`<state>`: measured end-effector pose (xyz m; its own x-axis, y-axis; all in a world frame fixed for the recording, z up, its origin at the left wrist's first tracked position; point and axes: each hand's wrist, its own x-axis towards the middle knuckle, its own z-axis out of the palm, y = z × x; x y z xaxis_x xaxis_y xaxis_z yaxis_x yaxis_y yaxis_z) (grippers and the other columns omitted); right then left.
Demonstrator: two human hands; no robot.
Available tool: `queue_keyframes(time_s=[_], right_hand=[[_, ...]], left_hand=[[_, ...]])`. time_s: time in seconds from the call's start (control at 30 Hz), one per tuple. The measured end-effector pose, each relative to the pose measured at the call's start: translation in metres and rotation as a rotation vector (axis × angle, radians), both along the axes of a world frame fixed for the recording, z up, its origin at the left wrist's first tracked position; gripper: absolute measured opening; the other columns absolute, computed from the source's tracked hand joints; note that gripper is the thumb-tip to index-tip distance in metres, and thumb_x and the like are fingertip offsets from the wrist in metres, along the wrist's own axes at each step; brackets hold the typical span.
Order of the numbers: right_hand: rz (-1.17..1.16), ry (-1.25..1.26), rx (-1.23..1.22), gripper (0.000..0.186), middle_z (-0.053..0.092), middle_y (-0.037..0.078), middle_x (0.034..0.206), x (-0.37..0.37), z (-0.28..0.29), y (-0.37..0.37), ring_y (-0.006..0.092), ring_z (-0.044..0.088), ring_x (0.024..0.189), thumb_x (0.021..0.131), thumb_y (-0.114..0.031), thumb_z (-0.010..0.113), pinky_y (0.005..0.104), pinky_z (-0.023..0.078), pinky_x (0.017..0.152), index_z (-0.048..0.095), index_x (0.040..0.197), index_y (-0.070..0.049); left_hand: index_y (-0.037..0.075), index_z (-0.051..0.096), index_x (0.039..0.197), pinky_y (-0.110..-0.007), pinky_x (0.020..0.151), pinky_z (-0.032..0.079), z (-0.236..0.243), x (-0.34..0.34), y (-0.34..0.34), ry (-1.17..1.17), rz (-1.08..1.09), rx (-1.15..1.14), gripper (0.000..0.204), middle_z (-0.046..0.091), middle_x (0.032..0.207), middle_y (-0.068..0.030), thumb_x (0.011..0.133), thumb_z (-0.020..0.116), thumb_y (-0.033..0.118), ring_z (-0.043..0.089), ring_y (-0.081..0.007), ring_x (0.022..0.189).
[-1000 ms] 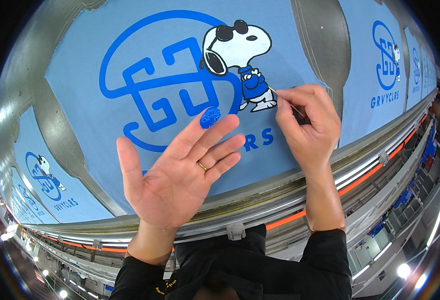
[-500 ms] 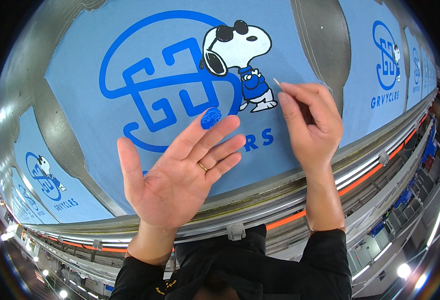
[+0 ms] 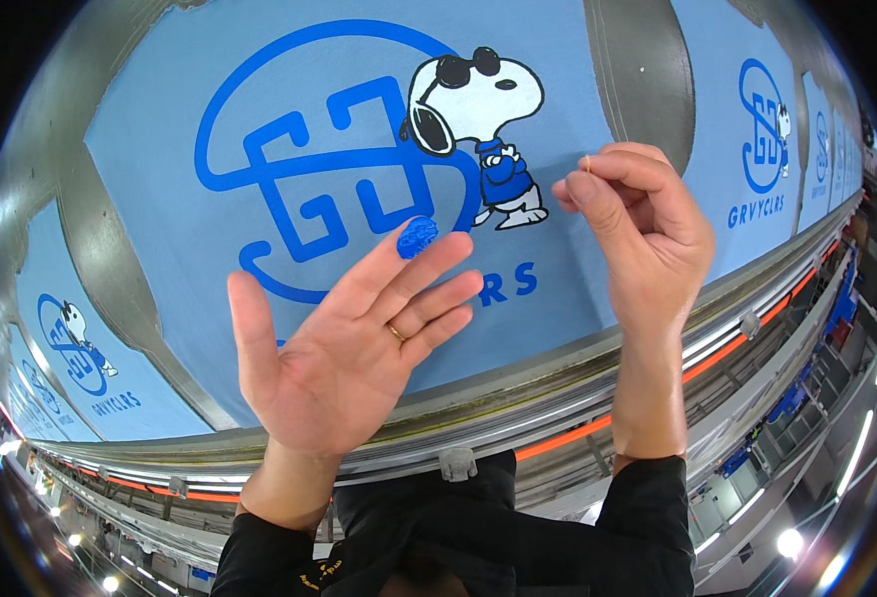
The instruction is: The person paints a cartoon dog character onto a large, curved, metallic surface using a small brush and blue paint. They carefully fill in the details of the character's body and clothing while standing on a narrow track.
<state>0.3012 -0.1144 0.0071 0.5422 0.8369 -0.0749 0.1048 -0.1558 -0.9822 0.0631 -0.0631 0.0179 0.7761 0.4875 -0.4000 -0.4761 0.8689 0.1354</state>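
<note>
Head view: at eight o'clock the left hand (image 3: 331, 363) lies palm-up, empty, blue paint (image 3: 418, 238) on one fingertip; at two, the right hand's (image 3: 653, 224) grip pinches a thin stick (image 3: 588, 166) above the printed fabric panel (image 3: 563, 244). Touch-up seems in hand, calling for a steady dab; bare panel leaves room at one, bordered by worktop (image 3: 643, 50).

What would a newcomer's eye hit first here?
Probably the cartoon dog in dark glasses, printed at upper centre on the light-blue panel. Next, the blue smear on the forefinger tip of the open, palm-up left hand, below the dog. Then the right hand, right of it, pinching a thin stick.
</note>
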Motion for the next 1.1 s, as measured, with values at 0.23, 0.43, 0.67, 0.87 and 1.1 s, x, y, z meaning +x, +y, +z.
queue_keyframes(time_s=[0.23,0.43,0.67,0.87,1.1], right_hand=[[-0.004,-0.038,0.042,0.014,0.071,0.008,0.097,-0.002,-0.008,-0.005,0.0105,0.065,0.085,0.087,0.004,0.076,0.0231,0.054,0.074,0.07,0.099,0.002],[0.014,-0.008,0.065,0.015,0.071,0.009,0.097,0.0,-0.021,-0.005,0.0118,0.067,0.085,0.089,0.002,0.075,0.0239,0.055,0.076,0.067,0.102,0.002],[0.027,-0.128,0.017,0.014,0.071,0.008,0.095,-0.001,-0.023,-0.005,0.0109,0.067,0.083,0.089,0.002,0.074,0.0237,0.056,0.075,0.066,0.101,0.002],[0.02,-0.121,0.028,0.014,0.071,0.009,0.095,-0.002,-0.025,-0.005,0.0103,0.067,0.082,0.089,0.002,0.075,0.0234,0.056,0.074,0.066,0.1,0.002],[0.025,-0.136,0.015,0.013,0.072,0.01,0.096,-0.001,-0.025,-0.006,0.0104,0.067,0.083,0.089,0.003,0.074,0.0234,0.056,0.074,0.066,0.099,0.002]], left_hand=[[-0.002,0.021,0.158,-0.056,0.121,0.021,-0.001,0.0,-0.001,-0.007,0.008,-0.001,0.105,0.017,0.161,-0.0343,0.094,0.007,0.08,0.027,-0.0492,0.146],[-0.002,0.02,0.158,-0.056,0.121,0.021,0.001,0.002,-0.002,0.001,0.007,-0.009,0.105,0.018,0.16,-0.0346,0.094,0.007,0.08,0.027,-0.0495,0.146],[-0.002,0.021,0.158,-0.056,0.121,0.021,-0.001,0.001,-0.001,-0.015,0.005,0.008,0.105,0.017,0.16,-0.035,0.094,0.007,0.08,0.026,-0.05,0.147],[-0.002,0.021,0.158,-0.056,0.121,0.02,-0.003,0.0,-0.001,-0.032,0.011,0.007,0.104,0.017,0.16,-0.0351,0.094,0.007,0.08,0.026,-0.0502,0.147],[-0.002,0.021,0.158,-0.056,0.121,0.02,-0.002,0.0,0.001,-0.028,0.005,0.003,0.105,0.017,0.16,-0.0351,0.094,0.007,0.08,0.026,-0.05,0.147]])
